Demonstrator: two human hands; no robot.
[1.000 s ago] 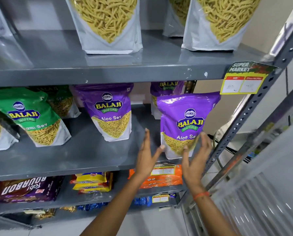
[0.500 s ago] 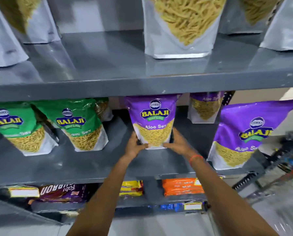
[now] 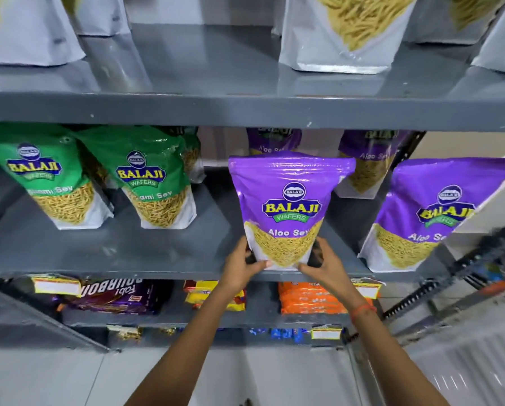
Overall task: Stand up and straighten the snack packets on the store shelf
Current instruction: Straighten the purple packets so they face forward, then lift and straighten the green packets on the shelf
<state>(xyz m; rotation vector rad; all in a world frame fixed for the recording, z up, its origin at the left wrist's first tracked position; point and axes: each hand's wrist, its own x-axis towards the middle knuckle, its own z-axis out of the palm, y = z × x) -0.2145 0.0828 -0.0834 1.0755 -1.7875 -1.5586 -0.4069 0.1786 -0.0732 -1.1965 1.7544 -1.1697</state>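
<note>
A purple Aloo Sev packet (image 3: 286, 200) stands upright at the front edge of the grey middle shelf (image 3: 128, 253). My left hand (image 3: 241, 266) grips its lower left corner and my right hand (image 3: 323, 265) grips its lower right corner. Another purple Aloo Sev packet (image 3: 433, 212) stands upright to the right. Two more purple packets (image 3: 371, 159) stand behind, partly hidden. Two green Balaji sev packets (image 3: 151, 183) (image 3: 49, 177) stand to the left, leaning slightly.
The top shelf (image 3: 245, 106) overhangs the packets and carries white pouches of yellow sev (image 3: 342, 33). Below are biscuit packs (image 3: 119, 294), yellow packs (image 3: 213, 294) and orange packs (image 3: 307, 297). A slotted metal upright (image 3: 450, 273) stands at the right.
Both hands left the right purple packet and took hold of the middle one. That packet has come forward to the shelf's front edge. The view has shifted left.
</note>
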